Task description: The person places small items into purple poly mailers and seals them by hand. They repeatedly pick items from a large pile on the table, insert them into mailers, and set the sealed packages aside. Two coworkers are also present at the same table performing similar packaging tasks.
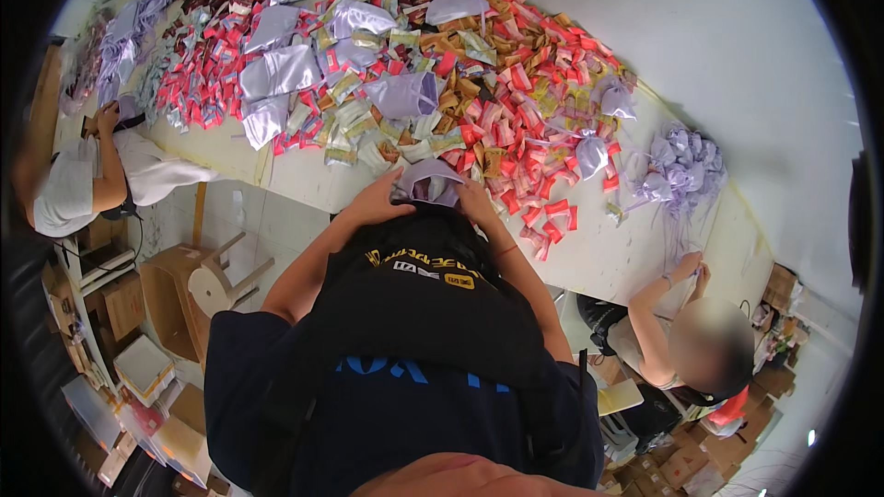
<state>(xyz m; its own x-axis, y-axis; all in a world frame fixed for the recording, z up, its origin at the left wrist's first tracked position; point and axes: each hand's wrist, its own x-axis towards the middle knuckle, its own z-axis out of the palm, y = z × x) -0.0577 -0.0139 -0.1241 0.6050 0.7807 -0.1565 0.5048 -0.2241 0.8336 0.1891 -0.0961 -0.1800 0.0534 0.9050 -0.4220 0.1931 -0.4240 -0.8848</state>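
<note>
A lilac satin pouch (pixel 429 176) is held open at the near edge of the pale table (pixel 322 179), with small packets inside that I cannot make out clearly. My left hand (pixel 383 198) grips its left side, fingers curled at the rim. My right hand (pixel 473 198) grips the right side. Just beyond the pouch lie heaped small packets in red (pixel 502 120), silvery green (pixel 345 149) and tan, with several flat lilac pouches (pixel 281 74) among them.
A co-worker (pixel 69 189) works at the left end, another (pixel 672 340) at the right beside bunched lilac pouches (pixel 681 166). A wooden stool (pixel 216 290) and a cardboard box (pixel 170 299) stand below the table's left side. A wall (pixel 737 46) runs behind.
</note>
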